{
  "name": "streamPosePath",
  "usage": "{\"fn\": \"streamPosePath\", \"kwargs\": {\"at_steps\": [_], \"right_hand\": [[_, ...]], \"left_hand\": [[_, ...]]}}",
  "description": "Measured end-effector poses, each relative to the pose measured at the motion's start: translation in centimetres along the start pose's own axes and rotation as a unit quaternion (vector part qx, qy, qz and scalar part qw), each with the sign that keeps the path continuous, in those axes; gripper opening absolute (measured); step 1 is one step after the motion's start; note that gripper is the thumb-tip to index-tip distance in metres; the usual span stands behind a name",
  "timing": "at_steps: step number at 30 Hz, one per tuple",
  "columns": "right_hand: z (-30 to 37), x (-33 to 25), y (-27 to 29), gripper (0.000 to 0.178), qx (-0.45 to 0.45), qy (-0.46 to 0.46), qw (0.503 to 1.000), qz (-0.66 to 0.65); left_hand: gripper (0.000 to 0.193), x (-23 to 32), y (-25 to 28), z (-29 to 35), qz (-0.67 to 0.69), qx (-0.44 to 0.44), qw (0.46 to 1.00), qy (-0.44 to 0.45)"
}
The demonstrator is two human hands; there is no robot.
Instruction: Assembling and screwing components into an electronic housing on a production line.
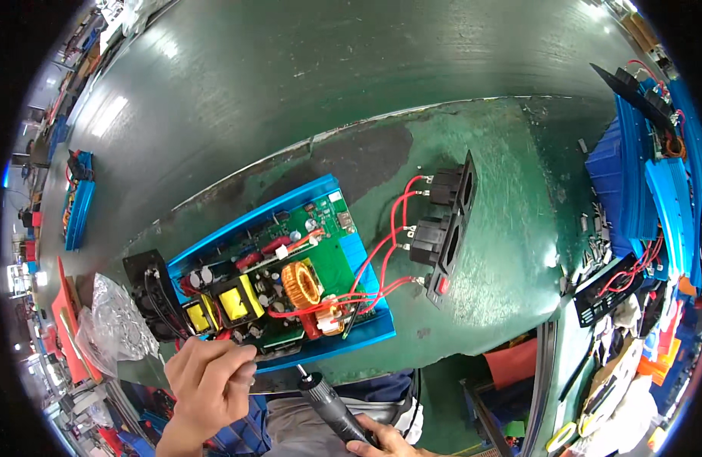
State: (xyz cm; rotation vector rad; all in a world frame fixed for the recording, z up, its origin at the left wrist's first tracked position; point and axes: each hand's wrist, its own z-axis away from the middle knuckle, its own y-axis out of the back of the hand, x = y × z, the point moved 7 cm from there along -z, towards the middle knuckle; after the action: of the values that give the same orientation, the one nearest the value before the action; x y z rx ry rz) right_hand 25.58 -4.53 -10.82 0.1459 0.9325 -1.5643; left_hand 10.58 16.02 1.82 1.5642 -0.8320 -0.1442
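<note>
Along the near edge of the scuffed, glossy green tabletop [511, 282], I am seeing one open-topped blue metal housing [252, 216] lying aslant, and bare surface is stretching from a flat black panel [459, 218] on its right toward the blue metal housings stacked [633, 183] by the right edge. Inside, a green circuit board [334, 263] is carrying one copper-wound ring coil [300, 283] and two yellow-wrapped block transformers [242, 302]; the panel is bearing two boxy black sockets [446, 186] and one red switch [443, 284], with slim red wires [385, 292] linking it over. My right hand [385, 440] is wrapping a black ribbed cylindrical screwdriver [326, 401], its silver bit pointing at the near wall. My left hand [210, 385] is curling, fingertips drawn together beside that wall; I cannot tell whether they are pinching anything. Crinkled clear plastic [122, 324] is lying leftward.
</note>
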Motion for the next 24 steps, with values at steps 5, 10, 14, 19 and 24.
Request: {"fn": "streamPosePath", "kwargs": {"at_steps": [5, 10, 14, 19, 24], "right_hand": [[-0.1, 0.4, 0.6, 0.052, -0.017, -0.023, 0.996, 0.088], [-0.3, 0.6, 0.3, 0.053, -0.008, 0.015, 0.999, 0.046], [0.0, 0.8, 0.8, 0.050, 0.003, -0.005, 0.998, 0.055], [-0.5, -0.4, -0.2, 0.041, -0.013, 0.004, 1.000, 0.005], [-0.4, -0.5, -0.2, 0.039, 0.018, 0.023, 0.999, 0.024]], "left_hand": [[0.026, -0.1, -0.1, 0.1, -0.081, -0.030, 0.996, 0.023], [0.030, 0.7, 1.4, -1.0, -0.114, -0.020, 0.993, -0.014], [0.025, -0.4, 1.1, -8.0, -0.063, -0.018, 0.992, -0.104], [0.030, -3.2, -2.8, -18.2, 0.052, -0.141, 0.978, -0.146], [0.014, -3.9, -8.0, -19.6, 0.175, -0.340, 0.909, -0.167]]}}
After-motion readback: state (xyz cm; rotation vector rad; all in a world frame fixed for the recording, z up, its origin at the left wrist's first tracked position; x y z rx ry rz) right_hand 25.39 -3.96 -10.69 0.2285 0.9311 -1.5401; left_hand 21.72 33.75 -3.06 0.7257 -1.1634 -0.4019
